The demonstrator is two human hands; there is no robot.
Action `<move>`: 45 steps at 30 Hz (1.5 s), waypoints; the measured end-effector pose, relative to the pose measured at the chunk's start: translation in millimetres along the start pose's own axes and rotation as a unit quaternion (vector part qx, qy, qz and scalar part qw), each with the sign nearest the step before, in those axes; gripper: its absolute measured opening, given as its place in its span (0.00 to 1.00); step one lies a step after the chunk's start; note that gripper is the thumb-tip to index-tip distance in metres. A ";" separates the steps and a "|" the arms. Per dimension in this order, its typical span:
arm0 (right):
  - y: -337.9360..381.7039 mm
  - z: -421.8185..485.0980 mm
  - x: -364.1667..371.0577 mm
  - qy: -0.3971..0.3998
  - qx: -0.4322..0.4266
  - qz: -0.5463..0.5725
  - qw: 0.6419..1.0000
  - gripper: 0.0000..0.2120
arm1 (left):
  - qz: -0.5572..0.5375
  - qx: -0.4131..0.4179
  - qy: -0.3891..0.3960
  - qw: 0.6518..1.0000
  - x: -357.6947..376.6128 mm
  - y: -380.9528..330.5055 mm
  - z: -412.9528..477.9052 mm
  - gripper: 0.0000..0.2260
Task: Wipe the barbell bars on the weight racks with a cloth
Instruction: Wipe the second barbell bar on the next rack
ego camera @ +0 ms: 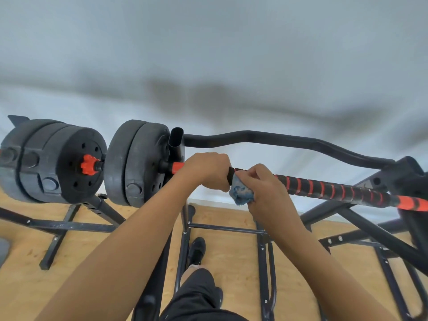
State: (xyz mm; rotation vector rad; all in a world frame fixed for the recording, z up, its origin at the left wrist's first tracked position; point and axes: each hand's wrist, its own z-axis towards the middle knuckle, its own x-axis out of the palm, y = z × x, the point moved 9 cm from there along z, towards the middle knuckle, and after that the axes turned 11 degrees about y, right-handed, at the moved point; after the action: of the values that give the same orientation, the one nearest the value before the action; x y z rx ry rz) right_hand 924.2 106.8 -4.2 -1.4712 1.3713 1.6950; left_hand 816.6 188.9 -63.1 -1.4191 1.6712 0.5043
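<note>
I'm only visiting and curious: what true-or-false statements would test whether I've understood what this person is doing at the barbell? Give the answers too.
1. The right hand holds a blue cloth against the barbell bar. True.
2. The left hand hangs free beside the person. False: it grips the bar, between the cloth and the weight plates.
3. The weight plates are red. False: they are black; only the bar and a collar nut farther left show red.
4. The bar's grip section is black with red stripes. True.
</note>
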 end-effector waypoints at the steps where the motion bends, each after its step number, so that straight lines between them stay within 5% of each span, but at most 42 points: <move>1: -0.3 -5.6 2.2 0.005 -0.002 0.000 1.000 0.28 | -0.041 0.009 0.047 0.998 2.6 1.1 4.2 0.10; 4: -1.8 -21.0 7.5 0.006 -0.015 0.015 1.000 0.28 | -0.140 0.025 0.181 0.973 10.0 3.0 8.3 0.08; 7: -15.9 -18.3 -13.0 -0.050 -0.002 0.044 0.998 0.24 | -0.173 0.052 0.223 0.958 7.6 1.0 6.3 0.10; 11: -33.1 24.9 -42.5 -0.088 0.035 0.056 0.994 0.15 | -0.035 0.039 -0.018 0.998 -18.4 1.3 -9.0 0.16; 15: -23.9 38.1 -13.9 -0.025 0.053 0.033 0.998 0.13 | 0.123 -0.020 -0.186 0.975 -13.0 -15.6 -22.7 0.12; 20: -12.8 11.8 0.3 -0.047 0.007 0.054 0.997 0.22 | 0.070 -0.015 -0.111 0.991 -18.9 -10.5 -6.9 0.11; 24: -8.6 -21.2 55.1 0.039 -0.008 0.043 0.998 0.20 | 0.026 -0.008 -0.080 0.996 -16.4 -6.1 -3.3 0.08; 30: -18.1 2.8 -36.1 -0.157 -0.019 0.072 0.985 0.15 | 0.041 -0.004 -0.101 0.994 -17.1 -3.7 -1.2 0.10; 34: -16.6 49.9 -17.6 -0.031 0.016 0.006 0.999 0.11 | 0.040 -0.003 -0.105 0.994 -16.9 -1.1 0.2 0.09; 40: -11.0 17.5 -7.7 -0.032 -0.034 0.006 0.999 0.21 | 0.043 -0.004 -0.075 0.996 -17.5 -2.3 3.3 0.14; 45: -23.7 13.6 -26.8 -0.055 -0.006 0.055 0.997 0.15 | 0.027 0.008 -0.090 0.996 -17.2 -1.7 0.8 0.14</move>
State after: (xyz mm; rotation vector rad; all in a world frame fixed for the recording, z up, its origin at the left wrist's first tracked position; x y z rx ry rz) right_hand 946.7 133.9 11.0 -1.3098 1.4088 1.8254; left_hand 818.1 199.2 -49.2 -1.2791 1.5687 0.6293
